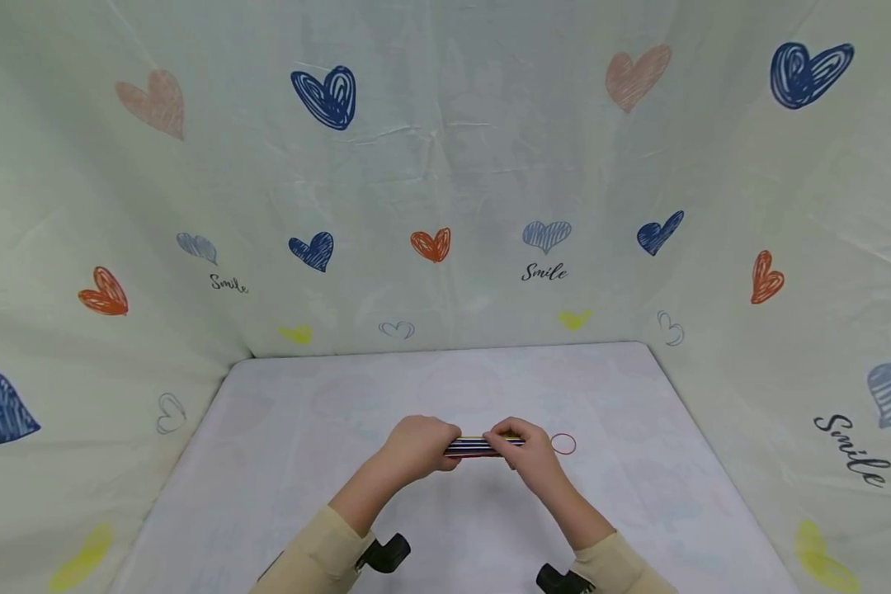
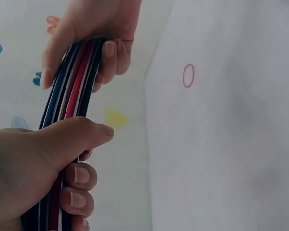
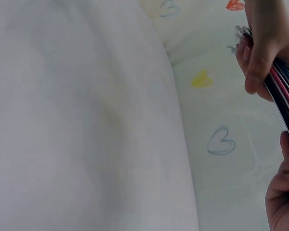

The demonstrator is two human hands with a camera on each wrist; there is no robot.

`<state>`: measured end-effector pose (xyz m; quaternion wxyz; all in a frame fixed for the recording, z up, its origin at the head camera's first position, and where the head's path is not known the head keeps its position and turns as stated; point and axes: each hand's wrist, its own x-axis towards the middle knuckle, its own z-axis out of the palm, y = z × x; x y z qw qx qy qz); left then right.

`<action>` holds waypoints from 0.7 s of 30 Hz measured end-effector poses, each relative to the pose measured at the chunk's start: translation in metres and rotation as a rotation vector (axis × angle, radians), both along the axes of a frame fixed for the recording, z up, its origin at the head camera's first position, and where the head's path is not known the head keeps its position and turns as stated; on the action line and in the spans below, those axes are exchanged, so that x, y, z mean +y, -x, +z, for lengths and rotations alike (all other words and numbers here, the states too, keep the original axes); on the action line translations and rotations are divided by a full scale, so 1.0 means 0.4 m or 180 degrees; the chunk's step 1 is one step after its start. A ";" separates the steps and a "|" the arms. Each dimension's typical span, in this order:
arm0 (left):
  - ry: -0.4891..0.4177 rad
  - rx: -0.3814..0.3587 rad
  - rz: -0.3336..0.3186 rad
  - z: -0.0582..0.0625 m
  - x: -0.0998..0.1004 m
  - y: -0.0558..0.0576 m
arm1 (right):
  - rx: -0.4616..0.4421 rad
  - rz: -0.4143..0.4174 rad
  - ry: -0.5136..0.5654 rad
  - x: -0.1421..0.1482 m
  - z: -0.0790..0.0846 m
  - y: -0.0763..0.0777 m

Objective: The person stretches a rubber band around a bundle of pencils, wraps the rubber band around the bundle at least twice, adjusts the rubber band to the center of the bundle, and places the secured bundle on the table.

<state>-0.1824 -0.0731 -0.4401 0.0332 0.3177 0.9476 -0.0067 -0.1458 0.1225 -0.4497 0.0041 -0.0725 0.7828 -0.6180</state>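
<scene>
A bundle of long, thin pencils [image 1: 472, 446], dark blue, red and white with some yellow, is held level above the table in the head view. My left hand [image 1: 418, 445] grips its left part, thumb laid across the pencils in the left wrist view. At the other end, my right hand [image 1: 525, 450] holds the bundle between thumb and fingers. A stretch of pencils [image 2: 79, 89] shows between the two hands. Both palms hide the ends of the bundle. Just right of my right hand, a thin red rubber band [image 1: 563, 444] lies on the table as an open loop.
The white table [image 1: 327, 388] has rounded far corners. Behind it and along both sides hangs a pale curtain [image 1: 483, 181] printed with hearts and the word Smile. A dark wrist camera [image 1: 386, 553] sits on my left sleeve, another [image 1: 562, 579] on the right.
</scene>
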 end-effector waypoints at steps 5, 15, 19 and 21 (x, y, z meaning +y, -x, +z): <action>-0.0064 -0.0166 0.0094 -0.009 -0.010 0.003 | 0.0080 0.0682 0.0037 0.053 -0.067 0.036; -0.0101 -0.0246 0.0226 -0.028 -0.038 0.008 | 0.0405 0.0753 -0.0373 0.158 -0.131 0.061; -0.0117 -0.0313 0.0328 -0.042 -0.051 0.013 | 0.0382 0.0679 -0.0471 0.186 -0.133 0.057; -0.0123 -0.0321 0.0358 -0.048 -0.056 0.016 | 0.0395 0.0652 -0.0456 0.197 -0.140 0.058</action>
